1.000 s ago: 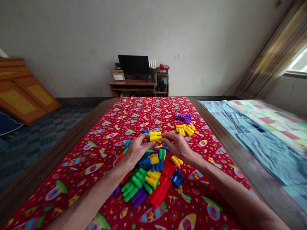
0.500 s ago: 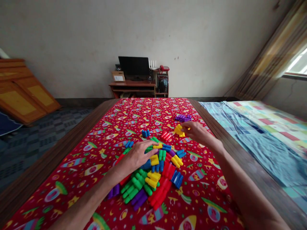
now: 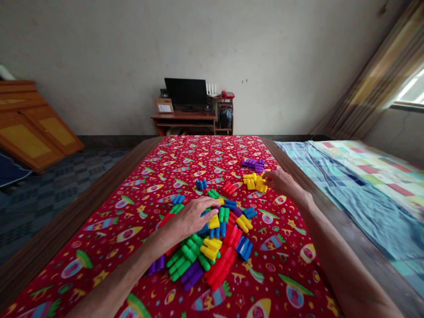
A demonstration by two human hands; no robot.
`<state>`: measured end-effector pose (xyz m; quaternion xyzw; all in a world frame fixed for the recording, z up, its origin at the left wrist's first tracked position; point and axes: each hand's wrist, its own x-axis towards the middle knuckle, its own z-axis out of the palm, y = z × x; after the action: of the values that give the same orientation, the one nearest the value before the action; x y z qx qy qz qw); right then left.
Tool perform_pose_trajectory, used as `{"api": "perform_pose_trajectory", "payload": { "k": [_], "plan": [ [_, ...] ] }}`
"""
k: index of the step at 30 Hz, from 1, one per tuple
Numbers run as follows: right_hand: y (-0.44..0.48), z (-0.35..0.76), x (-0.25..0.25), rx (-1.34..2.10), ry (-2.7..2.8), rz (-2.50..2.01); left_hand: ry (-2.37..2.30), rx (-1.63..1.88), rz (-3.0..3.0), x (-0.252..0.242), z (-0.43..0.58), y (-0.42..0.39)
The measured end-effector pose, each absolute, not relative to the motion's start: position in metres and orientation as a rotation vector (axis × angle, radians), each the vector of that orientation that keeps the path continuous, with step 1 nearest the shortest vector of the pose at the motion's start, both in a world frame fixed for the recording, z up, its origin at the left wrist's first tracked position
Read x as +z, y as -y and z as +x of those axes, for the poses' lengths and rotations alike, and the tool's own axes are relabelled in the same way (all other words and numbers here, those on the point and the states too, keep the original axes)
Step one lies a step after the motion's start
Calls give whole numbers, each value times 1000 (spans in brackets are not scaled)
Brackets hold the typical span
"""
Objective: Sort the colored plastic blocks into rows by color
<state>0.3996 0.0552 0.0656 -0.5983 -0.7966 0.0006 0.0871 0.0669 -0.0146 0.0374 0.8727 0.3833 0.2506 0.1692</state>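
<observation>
The right hand (image 3: 282, 181) is stretched forward to the far right part of the cloth (image 3: 185, 154); its fingertips (image 3: 266, 177) touch the right end of the small group of yellow blocks (image 3: 253, 181), which lies just to the left of the hand; whether the fingers are closed on a block or only lie against it, I cannot tell (the thumb is hidden behind the hand). A little group of purple blocks (image 3: 253, 164) lies just beyond the yellow ones, apart from the hand; a single red block (image 3: 229, 188) lies near the yellow group on its left side.

The left hand (image 3: 191, 217) rests palm down on the far edge of the mixed pile (image 3: 208, 249) of green, yellow, red, blue and purple blocks; its fingers (image 3: 208, 203) are stretched and a little apart, not closed on anything, and they lie over the blocks at the top of the pile. The greater part of the pile lies nearer to the person than this hand. A blue block (image 3: 201, 184) lies alone beyond the left hand.

The cloth is red with rockets and stars and covers a wooden table (image 3: 56, 238); a checked bed cover (image 3: 361, 185) is at the right; a desk (image 3: 185, 117) with a dark monitor (image 3: 185, 90) stands at the far wall.
</observation>
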Motion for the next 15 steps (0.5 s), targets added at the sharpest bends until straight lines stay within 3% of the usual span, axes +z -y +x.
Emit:
{"api": "perform_pose_trajectory", "payload": {
  "k": [7, 15],
  "plan": [
    [-40, 382, 85, -193, 2294, -1866, -1133, 635, 2460, 39, 57, 17],
    [-17, 327, 76, 251, 2548, -1311, -1392, 627, 2414, 62, 20, -8]
  ]
}}
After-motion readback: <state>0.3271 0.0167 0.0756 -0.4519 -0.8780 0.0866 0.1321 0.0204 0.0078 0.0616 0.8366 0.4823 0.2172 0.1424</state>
